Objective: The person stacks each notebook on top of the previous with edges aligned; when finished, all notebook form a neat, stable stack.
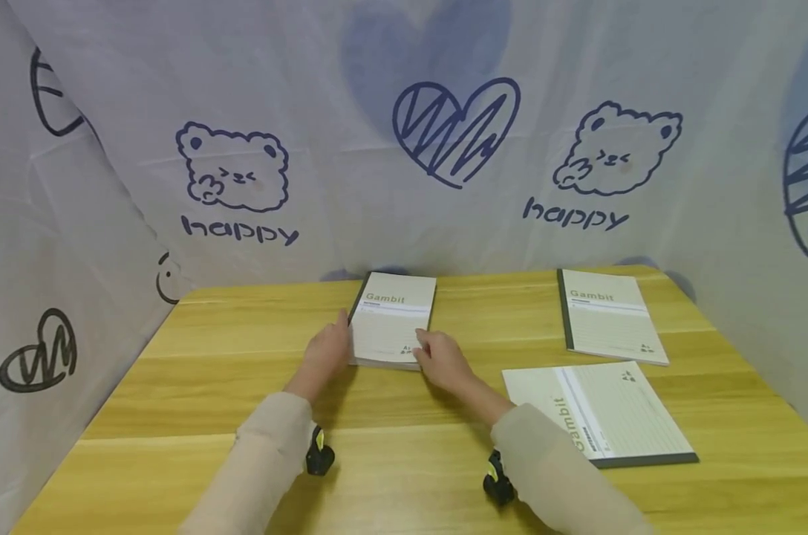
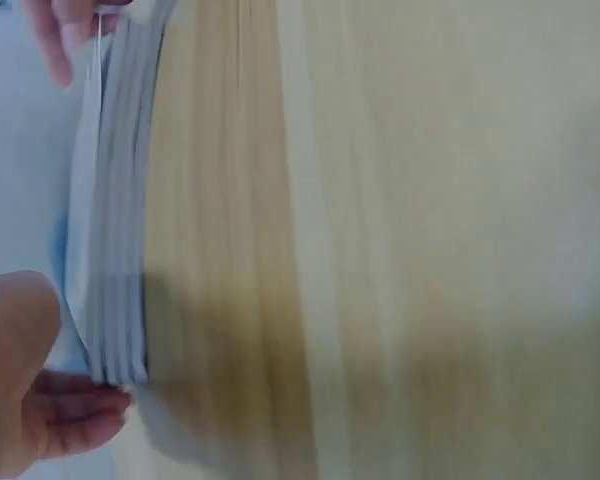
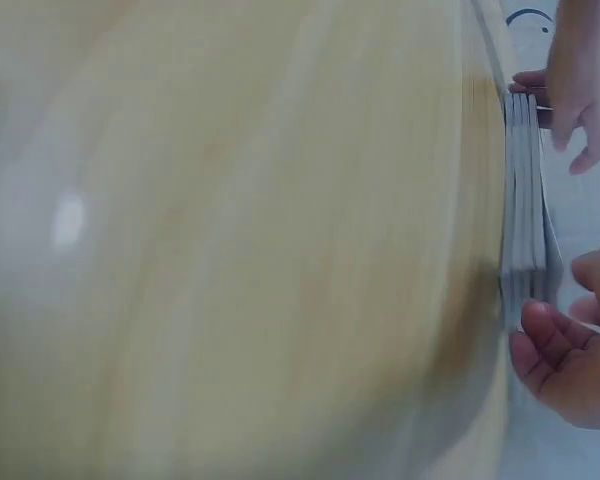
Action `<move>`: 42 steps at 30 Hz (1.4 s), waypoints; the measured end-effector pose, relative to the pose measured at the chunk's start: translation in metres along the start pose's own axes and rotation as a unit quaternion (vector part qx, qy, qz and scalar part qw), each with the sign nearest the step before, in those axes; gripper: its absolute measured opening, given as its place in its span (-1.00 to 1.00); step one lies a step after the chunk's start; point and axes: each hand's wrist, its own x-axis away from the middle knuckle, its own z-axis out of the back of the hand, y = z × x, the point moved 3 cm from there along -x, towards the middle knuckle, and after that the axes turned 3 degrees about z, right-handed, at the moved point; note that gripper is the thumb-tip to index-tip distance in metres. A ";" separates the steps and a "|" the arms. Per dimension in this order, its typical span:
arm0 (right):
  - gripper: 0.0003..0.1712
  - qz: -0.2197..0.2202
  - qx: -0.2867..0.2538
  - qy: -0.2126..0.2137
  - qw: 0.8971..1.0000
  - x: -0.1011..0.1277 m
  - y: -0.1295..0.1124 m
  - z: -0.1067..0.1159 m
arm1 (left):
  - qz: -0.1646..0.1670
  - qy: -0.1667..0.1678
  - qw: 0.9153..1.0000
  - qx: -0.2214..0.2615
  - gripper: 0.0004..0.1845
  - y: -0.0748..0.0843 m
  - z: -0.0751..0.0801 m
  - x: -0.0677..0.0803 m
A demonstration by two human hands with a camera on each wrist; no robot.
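Note:
A stack of notebooks with pale "Gambit" covers and dark spines lies near the table's back edge. Several layers show from the side in the left wrist view. My left hand holds the stack at its left side, with the thumb by the top cover and the other fingers at the edge. At the lower right corner, my right hand grips the other side, its fingers bent against the edge and the thumb above. Both palms stay off the cover.
To the right, one notebook lies near the back edge, its spine to the left. Another notebook lies turned in front of it, partly behind my right sleeve. White printed cloth hangs behind the wooden table.

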 end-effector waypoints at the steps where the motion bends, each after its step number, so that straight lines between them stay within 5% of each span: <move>1: -0.56 0.009 0.005 0.000 1.000 0.000 -0.001 0.005 | 0.006 0.009 1.000 0.011 -0.54 0.003 0.003 0.001; 3: -0.56 0.023 0.024 0.002 0.999 0.001 -0.001 0.016 | 0.004 0.036 0.999 0.031 -0.54 0.010 0.009 0.004; 8: -0.51 0.037 0.075 -0.006 0.996 0.009 0.001 0.044 | -0.064 0.099 0.992 0.048 -0.52 0.036 0.021 0.015; 15: -0.51 0.115 0.169 0.026 0.979 0.032 0.019 0.063 | -0.134 0.137 0.979 0.064 -0.48 0.061 0.010 0.034; 26: -0.48 0.106 0.222 0.003 0.969 0.071 0.065 0.095 | -0.209 0.084 0.971 0.077 -0.49 0.110 -0.016 0.063; 34: -0.50 0.108 0.252 0.004 0.962 0.107 0.090 0.111 | -0.236 0.022 0.971 0.022 -0.46 0.143 -0.033 0.083; 42: -0.38 0.041 0.231 -0.029 0.972 0.134 0.110 0.131 | -0.304 -0.020 0.952 -0.017 -0.40 0.169 -0.048 0.105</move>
